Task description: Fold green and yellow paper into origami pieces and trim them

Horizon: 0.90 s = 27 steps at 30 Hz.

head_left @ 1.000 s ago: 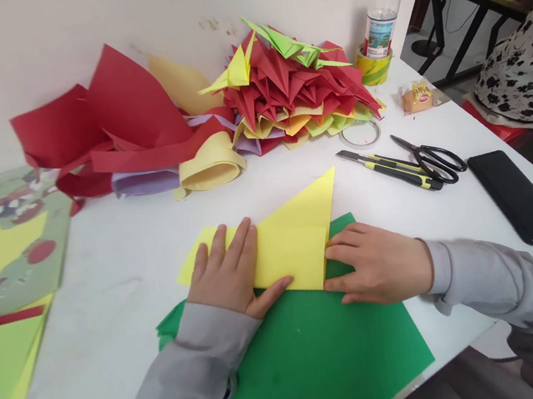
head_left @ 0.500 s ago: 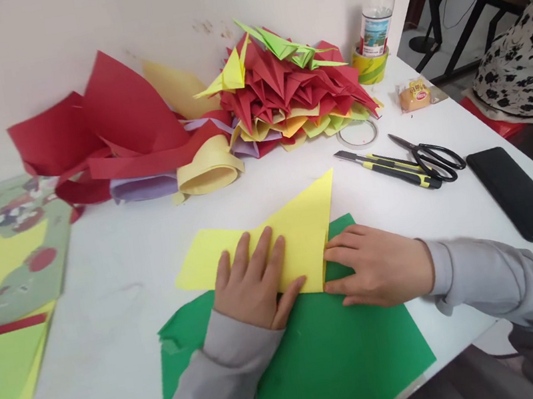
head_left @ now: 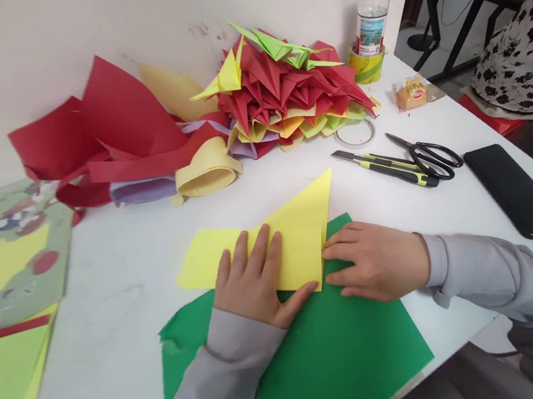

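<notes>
A folded sheet of yellow paper (head_left: 297, 235) lies partly over a green sheet (head_left: 331, 351) on the white table, one corner pointing up to the right. My left hand (head_left: 252, 282) rests flat on the yellow paper with fingers spread. Its thumb stretches along the bottom edge, close to the lower right corner. At the right edge of the yellow paper is my right hand (head_left: 377, 259), its fingers extended and apart. The upper fingertips meet the paper's edge there, while the lower ones lie over the green sheet.
Behind are red paper rolls (head_left: 126, 114) and a pile of folded red paper pieces (head_left: 278, 83). To the right lie a box cutter (head_left: 388, 169), scissors (head_left: 429, 157), a black phone (head_left: 517, 190), a tape roll (head_left: 354, 133) and a bottle (head_left: 371, 14). Green paper (head_left: 8, 389) sits left.
My left thumb has slid right along the bottom edge toward the corner. The right hand's lower fingers have come slightly away from that corner. The view has shifted a little.
</notes>
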Tool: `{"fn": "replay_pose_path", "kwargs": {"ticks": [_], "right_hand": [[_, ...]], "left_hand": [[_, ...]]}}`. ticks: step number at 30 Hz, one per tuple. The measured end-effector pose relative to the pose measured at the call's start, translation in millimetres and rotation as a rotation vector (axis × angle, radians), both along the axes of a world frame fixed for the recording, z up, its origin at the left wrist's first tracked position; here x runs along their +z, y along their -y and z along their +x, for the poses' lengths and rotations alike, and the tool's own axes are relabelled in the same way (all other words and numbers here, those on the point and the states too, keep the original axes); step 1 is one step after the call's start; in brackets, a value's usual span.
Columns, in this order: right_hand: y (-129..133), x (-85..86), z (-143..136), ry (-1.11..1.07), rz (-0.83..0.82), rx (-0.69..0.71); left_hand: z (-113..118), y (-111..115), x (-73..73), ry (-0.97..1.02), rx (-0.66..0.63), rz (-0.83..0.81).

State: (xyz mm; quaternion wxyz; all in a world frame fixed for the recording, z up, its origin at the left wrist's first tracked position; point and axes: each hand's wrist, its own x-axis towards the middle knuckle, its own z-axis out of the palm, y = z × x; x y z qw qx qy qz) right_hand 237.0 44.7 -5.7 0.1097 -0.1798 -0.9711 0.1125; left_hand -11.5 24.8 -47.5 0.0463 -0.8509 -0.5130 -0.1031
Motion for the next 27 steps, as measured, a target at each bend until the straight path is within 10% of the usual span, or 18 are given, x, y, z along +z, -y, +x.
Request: {"fn": "replay_pose_path", "kwargs": {"ticks": [27], "right_hand": [[4, -2.9, -3, 0.034, 0.056, -0.035]], "left_hand": [[-10, -3, -9.0, 0.003, -0.036, -0.016]]}}
